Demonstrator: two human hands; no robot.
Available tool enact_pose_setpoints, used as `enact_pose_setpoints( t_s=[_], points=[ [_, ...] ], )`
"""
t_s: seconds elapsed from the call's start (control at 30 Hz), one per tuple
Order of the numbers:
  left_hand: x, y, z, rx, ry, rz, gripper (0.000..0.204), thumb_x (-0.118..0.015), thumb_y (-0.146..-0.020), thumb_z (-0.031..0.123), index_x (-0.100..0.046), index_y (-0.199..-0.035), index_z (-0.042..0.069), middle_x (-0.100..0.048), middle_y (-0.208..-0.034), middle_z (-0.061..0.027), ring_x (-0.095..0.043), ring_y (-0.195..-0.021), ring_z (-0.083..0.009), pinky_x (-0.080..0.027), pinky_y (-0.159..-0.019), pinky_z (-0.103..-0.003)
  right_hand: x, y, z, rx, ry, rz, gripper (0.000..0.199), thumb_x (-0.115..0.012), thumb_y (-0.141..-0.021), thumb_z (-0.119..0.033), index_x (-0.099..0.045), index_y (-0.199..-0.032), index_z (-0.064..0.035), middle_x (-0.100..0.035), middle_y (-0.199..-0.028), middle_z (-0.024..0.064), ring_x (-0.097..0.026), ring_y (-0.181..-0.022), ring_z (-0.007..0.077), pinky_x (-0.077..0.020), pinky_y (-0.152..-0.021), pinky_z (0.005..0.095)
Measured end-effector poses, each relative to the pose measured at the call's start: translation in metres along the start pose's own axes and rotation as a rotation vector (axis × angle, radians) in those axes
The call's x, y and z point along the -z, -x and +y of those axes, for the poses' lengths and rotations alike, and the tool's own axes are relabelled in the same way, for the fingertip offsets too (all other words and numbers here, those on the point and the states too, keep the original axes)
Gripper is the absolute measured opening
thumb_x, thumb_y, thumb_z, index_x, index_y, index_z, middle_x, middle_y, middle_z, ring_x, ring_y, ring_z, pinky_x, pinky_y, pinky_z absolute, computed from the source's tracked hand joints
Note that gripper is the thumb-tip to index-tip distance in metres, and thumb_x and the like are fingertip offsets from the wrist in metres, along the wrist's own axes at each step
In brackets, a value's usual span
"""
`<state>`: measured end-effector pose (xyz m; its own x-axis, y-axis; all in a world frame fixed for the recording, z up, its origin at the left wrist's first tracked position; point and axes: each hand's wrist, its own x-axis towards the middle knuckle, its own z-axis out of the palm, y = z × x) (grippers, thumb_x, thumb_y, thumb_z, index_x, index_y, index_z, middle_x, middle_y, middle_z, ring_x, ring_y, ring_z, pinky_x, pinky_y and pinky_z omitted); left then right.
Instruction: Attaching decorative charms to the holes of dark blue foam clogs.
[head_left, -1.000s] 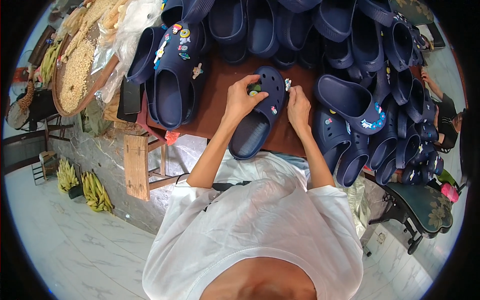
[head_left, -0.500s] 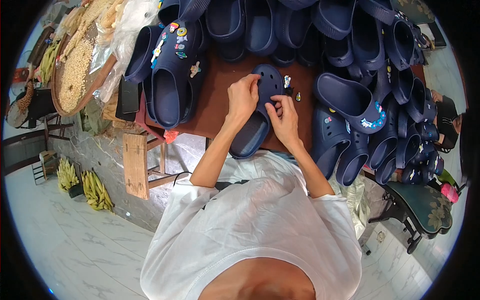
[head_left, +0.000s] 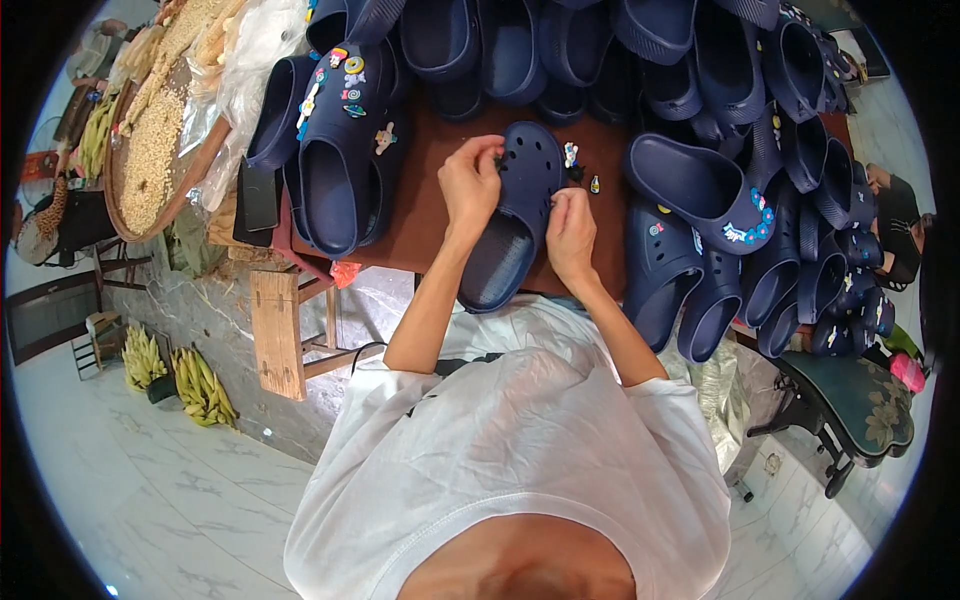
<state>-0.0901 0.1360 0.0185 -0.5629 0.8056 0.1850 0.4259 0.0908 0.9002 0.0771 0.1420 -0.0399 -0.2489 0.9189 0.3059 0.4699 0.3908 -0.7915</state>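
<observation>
A navy blue clog with round holes lies on the brown tabletop in front of me. My left hand grips its left edge near the toe, fingers curled over the holes. On the clog's right edge, my right hand pinches something small that I cannot make out. Small shoe charms lie on the table just beyond the clog's toe.
Many navy clogs are piled along the back and right; a clog with colourful charms lies at left. A round tray of grain sits far left. Bananas lie on the floor. A dark chair stands at right.
My right hand has come down from the clog's toe to its right side edge. My left hand has shifted slightly along the left edge. The clog stays in place.
</observation>
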Motion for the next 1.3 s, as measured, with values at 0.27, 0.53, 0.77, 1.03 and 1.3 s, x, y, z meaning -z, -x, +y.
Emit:
enact_pose_setpoints(
  t_s=[0.27,0.53,0.77,1.03,1.3],
  points=[
    [-0.003,0.0,-0.014,0.157,0.227,-0.023,0.021,-0.055,-0.097,0.002,-0.071,-0.11,-0.003,-0.073,-0.095,-0.0099,-0.068,-0.089,-0.0121,-0.052,-0.081,-0.024,0.021,-0.024,0.016,-0.366,-0.28,-0.088,0.025,-0.045,-0.106,-0.022,-0.058,-0.098,-0.0023,-0.06,-0.077,0.0088,-0.059,-0.056,0.0128,-0.0523,-0.052,0.0294],
    [0.01,-0.008,-0.038,0.603,0.686,-0.061,0.026,-0.044,-0.103,0.009,-0.064,-0.118,0.002,-0.065,-0.093,-0.0056,-0.064,-0.086,-0.0123,-0.053,-0.079,-0.025,0.016,-0.054,0.032,-0.462,-0.446,-0.064,0.024,-0.05,-0.104,-0.019,-0.059,-0.116,-0.0006,-0.062,-0.094,0.0079,-0.064,-0.073,0.0114,-0.0548,-0.061,0.026],
    [0.022,0.002,-0.019,0.391,0.337,-0.272,0.034,-0.072,-0.092,0.025,-0.066,-0.115,0.001,-0.062,-0.093,-0.0045,-0.06,-0.086,-0.0134,-0.049,-0.08,-0.025,0.02,-0.037,0.018,-0.372,-0.366,-0.005,0.028,-0.054,-0.101,-0.014,-0.053,-0.125,0.0007,-0.055,-0.112,0.0137,-0.064,-0.086,0.0153,-0.0551,-0.068,0.0268],
    [0.028,0.007,-0.001,0.048,-0.134,-0.257,0.024,-0.074,-0.088,0.02,-0.074,-0.101,0.0,-0.068,-0.089,-0.0048,-0.063,-0.081,-0.0144,-0.05,-0.075,-0.03,0.026,-0.017,-0.04,-0.103,-0.213,-0.137,0.022,-0.06,-0.095,-0.009,-0.06,-0.115,-0.0021,-0.054,-0.112,0.0143,-0.061,-0.095,0.0266,-0.0524,-0.077,0.0356],
    [0.021,0.001,-0.037,0.302,0.178,-0.202,0.029,-0.063,-0.095,0.025,-0.074,-0.103,-0.001,-0.074,-0.093,-0.0165,-0.07,-0.087,-0.0233,-0.052,-0.08,-0.034,0.016,-0.011,-0.034,0.121,0.011,-0.087,0.02,-0.056,-0.096,-0.014,-0.061,-0.113,-0.0039,-0.054,-0.11,0.0168,-0.053,-0.103,0.0358,-0.043,-0.091,0.0453]
  ],
)
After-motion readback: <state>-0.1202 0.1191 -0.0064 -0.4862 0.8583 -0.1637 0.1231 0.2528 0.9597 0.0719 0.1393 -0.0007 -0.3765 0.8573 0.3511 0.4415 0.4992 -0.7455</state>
